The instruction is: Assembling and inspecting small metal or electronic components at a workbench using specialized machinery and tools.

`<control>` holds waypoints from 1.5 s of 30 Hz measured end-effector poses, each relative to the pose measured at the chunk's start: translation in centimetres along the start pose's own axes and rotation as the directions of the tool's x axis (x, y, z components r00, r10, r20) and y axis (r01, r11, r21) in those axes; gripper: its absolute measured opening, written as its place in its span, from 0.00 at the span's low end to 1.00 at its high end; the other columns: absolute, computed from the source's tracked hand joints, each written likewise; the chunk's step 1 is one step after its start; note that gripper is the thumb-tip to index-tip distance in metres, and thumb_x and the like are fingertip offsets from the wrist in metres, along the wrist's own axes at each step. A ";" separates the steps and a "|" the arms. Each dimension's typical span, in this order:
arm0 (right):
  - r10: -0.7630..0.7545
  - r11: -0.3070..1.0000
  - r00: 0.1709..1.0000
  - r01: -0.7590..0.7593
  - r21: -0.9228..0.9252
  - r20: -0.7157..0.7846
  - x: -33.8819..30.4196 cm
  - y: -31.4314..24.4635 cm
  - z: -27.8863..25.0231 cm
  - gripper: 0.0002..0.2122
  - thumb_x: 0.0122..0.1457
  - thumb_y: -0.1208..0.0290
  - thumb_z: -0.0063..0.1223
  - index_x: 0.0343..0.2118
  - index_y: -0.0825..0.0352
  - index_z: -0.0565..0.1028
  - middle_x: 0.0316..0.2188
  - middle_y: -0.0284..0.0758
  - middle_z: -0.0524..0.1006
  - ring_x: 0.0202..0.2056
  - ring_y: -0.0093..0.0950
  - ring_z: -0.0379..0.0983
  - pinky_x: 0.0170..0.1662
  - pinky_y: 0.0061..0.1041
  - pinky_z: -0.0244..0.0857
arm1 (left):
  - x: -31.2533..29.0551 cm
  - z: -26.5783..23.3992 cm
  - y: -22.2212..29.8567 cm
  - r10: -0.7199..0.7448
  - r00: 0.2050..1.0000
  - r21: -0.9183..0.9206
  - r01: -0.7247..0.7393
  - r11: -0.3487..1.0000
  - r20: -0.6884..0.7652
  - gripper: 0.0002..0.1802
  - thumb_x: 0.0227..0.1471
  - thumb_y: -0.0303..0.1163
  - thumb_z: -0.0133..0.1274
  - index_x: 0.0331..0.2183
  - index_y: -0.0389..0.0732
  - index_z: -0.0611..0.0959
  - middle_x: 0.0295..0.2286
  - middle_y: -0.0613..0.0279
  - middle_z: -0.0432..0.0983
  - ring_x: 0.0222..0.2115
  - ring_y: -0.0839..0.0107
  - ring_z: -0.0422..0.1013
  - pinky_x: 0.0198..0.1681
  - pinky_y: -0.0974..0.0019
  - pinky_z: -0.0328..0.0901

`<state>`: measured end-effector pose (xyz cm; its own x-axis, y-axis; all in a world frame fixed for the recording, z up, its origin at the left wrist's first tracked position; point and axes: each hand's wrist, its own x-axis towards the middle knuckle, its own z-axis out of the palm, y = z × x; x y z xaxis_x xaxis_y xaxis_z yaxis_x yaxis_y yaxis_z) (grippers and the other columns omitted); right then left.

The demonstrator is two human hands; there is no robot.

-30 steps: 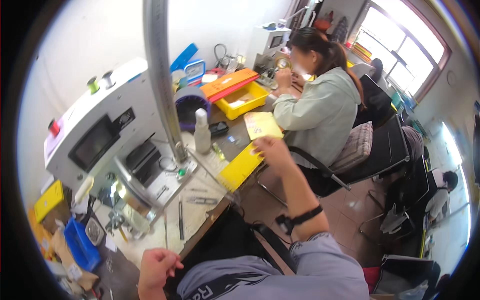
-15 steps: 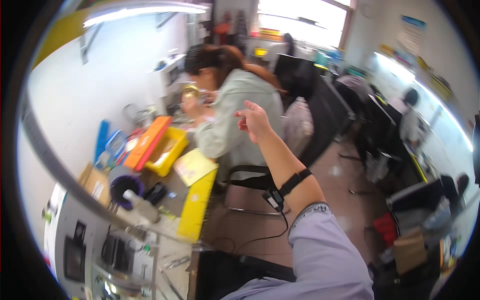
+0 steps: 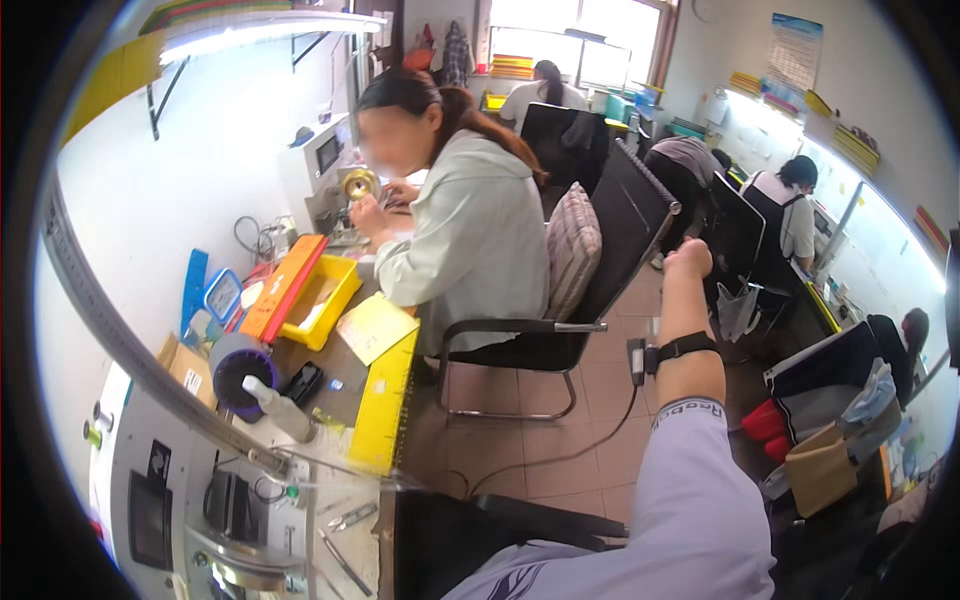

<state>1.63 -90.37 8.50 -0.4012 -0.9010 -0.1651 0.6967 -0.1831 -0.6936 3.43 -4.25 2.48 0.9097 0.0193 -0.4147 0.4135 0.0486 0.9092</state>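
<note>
My right hand [image 3: 690,258] is stretched out over the aisle at the end of my bare forearm, its fingers curled in. Nothing shows in it. It is nearest to the back of a black office chair [image 3: 632,205], apparently apart from it. Around my forearm runs a black strap with a small device [image 3: 638,360], from which a cable hangs. My left hand is out of view. To the left, a co-worker in a pale jacket [image 3: 470,230] sits at the bench, holding a round gold-coloured piece [image 3: 359,184] in their hands.
On the left bench stand a yellow bin [image 3: 345,290], an orange-red folder [image 3: 285,290], a yellow paper [image 3: 378,328], a spray bottle [image 3: 280,408] and a purple-rimmed cylinder [image 3: 240,370]. A striped cushion [image 3: 573,250] rests on the chair. Other people sit along the right bench.
My right arm has swung to the right, away from the co-worker, and its fingers have curled in. The co-worker's head has lifted and turned. The picture is sharper now.
</note>
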 end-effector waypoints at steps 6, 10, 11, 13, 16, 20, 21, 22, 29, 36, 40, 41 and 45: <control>0.329 0.937 0.634 -0.129 -0.323 0.700 -23.9 5.4 -5.9 0.05 0.59 0.72 0.48 0.38 0.63 0.74 0.20 0.25 0.69 0.16 0.14 0.58 0.14 0.18 0.47 | -1.8 1.2 1.1 0.023 0.999 0.157 -0.028 0.987 0.037 0.09 0.61 0.26 0.54 0.32 0.30 0.83 0.22 0.58 0.80 0.16 0.80 0.65 0.19 0.76 0.58; 0.449 0.848 -0.362 0.462 -0.261 0.817 -44.3 2.8 -16.0 0.09 0.58 0.69 0.59 0.39 0.66 0.80 0.31 0.41 0.79 0.35 0.36 0.77 0.41 0.34 0.72 | -0.8 1.9 -0.8 -0.057 0.990 0.129 0.041 0.991 0.126 0.09 0.61 0.28 0.55 0.32 0.33 0.85 0.24 0.61 0.81 0.19 0.81 0.67 0.22 0.76 0.60; 0.257 0.944 -0.577 0.321 -0.074 0.776 -47.0 2.9 -18.9 0.11 0.59 0.69 0.58 0.43 0.65 0.79 0.33 0.42 0.79 0.35 0.39 0.77 0.39 0.33 0.72 | -0.9 2.7 -0.3 -0.057 0.990 0.126 0.040 0.991 0.129 0.09 0.61 0.28 0.55 0.32 0.33 0.85 0.24 0.61 0.81 0.19 0.81 0.67 0.22 0.76 0.60; 0.148 0.989 -0.830 0.135 -0.063 0.538 -52.5 1.0 -23.7 0.17 0.60 0.67 0.60 0.49 0.69 0.75 0.42 0.43 0.77 0.42 0.41 0.75 0.46 0.35 0.72 | -1.2 4.1 1.0 -0.065 0.981 0.375 -0.009 0.927 0.184 0.08 0.60 0.28 0.56 0.34 0.33 0.85 0.24 0.64 0.80 0.19 0.81 0.67 0.22 0.75 0.60; 0.051 0.976 -0.968 -0.003 -0.217 0.245 -57.6 -1.8 -28.2 0.26 0.62 0.64 0.56 0.59 0.75 0.66 0.45 0.48 0.74 0.47 0.46 0.73 0.52 0.37 0.68 | -1.0 2.4 -0.4 0.014 0.970 0.445 -0.124 0.887 0.242 0.07 0.59 0.28 0.58 0.34 0.33 0.85 0.23 0.66 0.79 0.19 0.81 0.66 0.22 0.75 0.60; 0.111 0.939 -0.984 0.059 -0.338 0.136 -60.5 -5.4 -29.4 0.18 0.63 0.56 0.54 0.40 0.70 0.77 0.33 0.49 0.81 0.36 0.49 0.77 0.39 0.41 0.71 | -4.1 -0.6 -3.2 0.098 0.994 0.361 -0.106 0.927 0.042 0.08 0.57 0.28 0.58 0.32 0.32 0.85 0.20 0.70 0.74 0.19 0.83 0.65 0.21 0.74 0.57; 0.105 0.939 -0.982 0.046 -0.340 0.157 -60.4 -5.8 -29.1 0.17 0.62 0.56 0.55 0.36 0.69 0.78 0.31 0.49 0.80 0.35 0.49 0.77 0.38 0.42 0.71 | -4.5 -0.9 -4.0 0.127 0.991 0.339 -0.135 0.931 0.047 0.10 0.58 0.30 0.58 0.32 0.32 0.85 0.19 0.71 0.72 0.19 0.83 0.63 0.20 0.75 0.55; 0.143 0.963 -0.978 0.102 -0.251 0.151 -60.2 -5.3 -28.6 0.16 0.61 0.55 0.55 0.33 0.66 0.80 0.30 0.48 0.80 0.33 0.48 0.77 0.36 0.42 0.71 | -2.9 -2.0 -6.2 0.127 0.989 0.346 -0.145 0.927 0.076 0.11 0.60 0.32 0.58 0.32 0.33 0.85 0.18 0.72 0.71 0.18 0.83 0.62 0.20 0.76 0.54; 0.264 0.960 -0.928 0.226 -0.165 0.264 -58.8 -3.5 -27.7 0.17 0.57 0.56 0.56 0.34 0.68 0.82 0.30 0.46 0.81 0.35 0.47 0.78 0.39 0.42 0.72 | -2.6 1.7 -1.1 0.100 0.989 0.358 -0.133 0.924 0.108 0.15 0.61 0.35 0.57 0.29 0.33 0.84 0.18 0.69 0.73 0.16 0.83 0.61 0.19 0.75 0.52; 0.212 0.951 -0.917 0.116 -0.285 0.336 -58.8 -2.1 -28.7 0.11 0.52 0.67 0.56 0.27 0.71 0.80 0.26 0.47 0.79 0.33 0.48 0.77 0.36 0.42 0.69 | -2.9 2.1 -0.5 0.026 0.999 0.403 -0.042 0.914 0.046 0.14 0.60 0.35 0.59 0.30 0.32 0.85 0.21 0.65 0.78 0.16 0.83 0.61 0.19 0.75 0.53; 0.196 0.954 -0.965 0.145 -0.262 0.177 -59.0 -2.4 -28.7 0.11 0.60 0.69 0.55 0.39 0.72 0.78 0.32 0.48 0.78 0.36 0.47 0.75 0.41 0.40 0.68 | -3.4 0.9 -1.1 0.063 0.997 0.357 -0.073 0.931 0.040 0.13 0.61 0.33 0.57 0.31 0.31 0.85 0.21 0.64 0.78 0.16 0.82 0.62 0.19 0.76 0.54; 0.183 0.947 -0.952 0.102 -0.306 0.247 -59.0 -2.4 -29.1 0.09 0.59 0.70 0.54 0.34 0.71 0.78 0.30 0.47 0.78 0.35 0.47 0.75 0.39 0.41 0.68 | -3.6 0.8 -1.0 0.039 0.998 0.320 -0.050 0.946 0.040 0.12 0.61 0.32 0.57 0.33 0.31 0.85 0.22 0.64 0.78 0.17 0.82 0.63 0.19 0.76 0.54; 0.216 0.933 -0.928 0.106 -0.343 0.303 -59.2 -2.4 -29.1 0.08 0.56 0.70 0.58 0.31 0.71 0.79 0.27 0.46 0.80 0.33 0.46 0.77 0.37 0.39 0.69 | -3.6 -0.2 -1.8 0.025 0.998 0.281 -0.039 0.959 0.055 0.10 0.62 0.30 0.55 0.35 0.31 0.84 0.22 0.63 0.78 0.16 0.83 0.64 0.19 0.77 0.56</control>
<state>6.39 -25.16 -0.48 0.7032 0.6775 0.2155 0.4040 -0.1314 -0.9053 -0.65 -4.20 2.30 0.9205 -0.0343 -0.3892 0.3712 -0.2345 0.8985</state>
